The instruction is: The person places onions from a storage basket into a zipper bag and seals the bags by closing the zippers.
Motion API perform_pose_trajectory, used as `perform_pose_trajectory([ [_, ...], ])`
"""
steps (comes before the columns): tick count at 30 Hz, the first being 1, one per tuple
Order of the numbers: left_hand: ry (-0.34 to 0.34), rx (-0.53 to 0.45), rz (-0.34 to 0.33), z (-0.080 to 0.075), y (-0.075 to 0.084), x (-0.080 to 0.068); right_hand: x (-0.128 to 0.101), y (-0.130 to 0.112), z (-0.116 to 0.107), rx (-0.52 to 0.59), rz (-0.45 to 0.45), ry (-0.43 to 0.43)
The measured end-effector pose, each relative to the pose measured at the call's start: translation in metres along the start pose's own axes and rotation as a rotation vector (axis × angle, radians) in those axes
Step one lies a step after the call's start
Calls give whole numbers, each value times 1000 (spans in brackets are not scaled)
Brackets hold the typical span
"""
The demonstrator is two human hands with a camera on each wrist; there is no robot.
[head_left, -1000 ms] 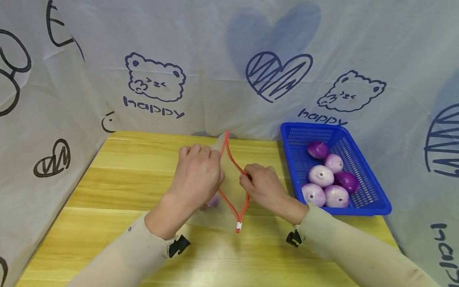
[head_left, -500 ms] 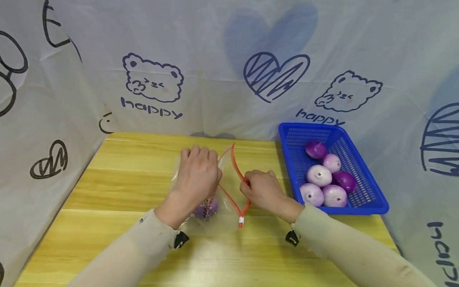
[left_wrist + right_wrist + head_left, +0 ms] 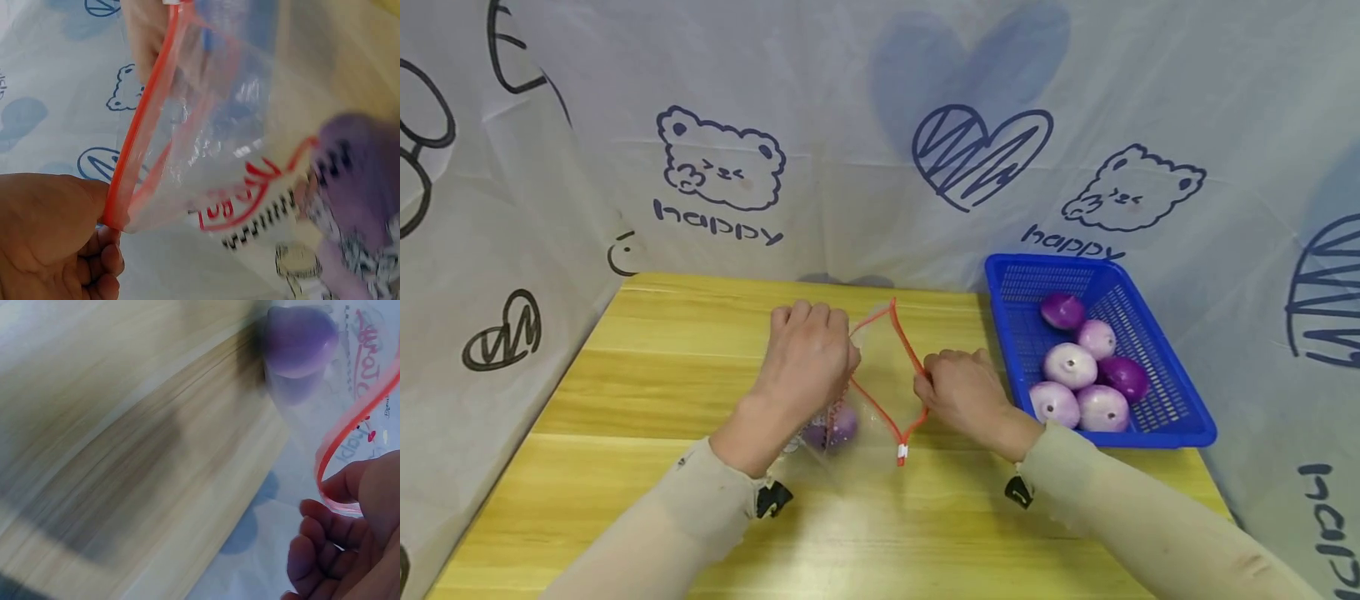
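A clear zip bag [image 3: 880, 379] with a red seal strip [image 3: 908, 354] stands open on the wooden table [image 3: 647, 367]. My left hand [image 3: 808, 354] pinches the left side of its red rim [image 3: 134, 159]. My right hand [image 3: 958, 387] pinches the right side of the rim [image 3: 340, 447]. Between them the mouth is pulled wide. One purple onion [image 3: 833, 427] lies inside the bag near its bottom, also seen as the onion [image 3: 359, 187] in the left wrist view and the onion [image 3: 300, 340] in the right wrist view.
A blue plastic basket [image 3: 1180, 425] sits at the table's right with several purple and pale onions [image 3: 1071, 367] in it. Printed white cloth [image 3: 850, 125] walls the table at the back and both sides.
The bag has come down from its raised position, and its mouth has been drawn wider. The onion inside has come into plain view by my left wrist.
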State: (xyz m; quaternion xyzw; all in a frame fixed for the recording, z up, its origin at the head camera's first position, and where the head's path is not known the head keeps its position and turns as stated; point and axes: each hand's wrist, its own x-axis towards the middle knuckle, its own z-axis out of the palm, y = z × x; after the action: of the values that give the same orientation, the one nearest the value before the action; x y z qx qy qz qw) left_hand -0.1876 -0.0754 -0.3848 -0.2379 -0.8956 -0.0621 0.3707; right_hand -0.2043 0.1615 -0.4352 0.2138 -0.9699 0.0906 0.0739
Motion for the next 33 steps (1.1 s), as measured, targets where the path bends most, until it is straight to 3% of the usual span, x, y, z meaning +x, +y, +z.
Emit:
perform_pose_trajectory([
  [4, 40, -6, 27, -2, 4, 3, 1, 0, -2, -16, -12, 28],
  [11, 23, -15, 17, 0, 6, 3, -1, 1, -3, -20, -2, 31],
  [17, 46, -26, 32, 2, 8, 2, -3, 0, -3, -6, -14, 37],
  [25, 19, -75, -10, 0, 8, 2, -9, 3, -7, 2, -40, 58],
  [29, -40, -111, -49, -1, 8, 2, -14, 12, -11, 4, -84, 131],
  [33, -101, -127, -80, -1, 8, 2, -19, 29, -18, -35, -189, 261],
])
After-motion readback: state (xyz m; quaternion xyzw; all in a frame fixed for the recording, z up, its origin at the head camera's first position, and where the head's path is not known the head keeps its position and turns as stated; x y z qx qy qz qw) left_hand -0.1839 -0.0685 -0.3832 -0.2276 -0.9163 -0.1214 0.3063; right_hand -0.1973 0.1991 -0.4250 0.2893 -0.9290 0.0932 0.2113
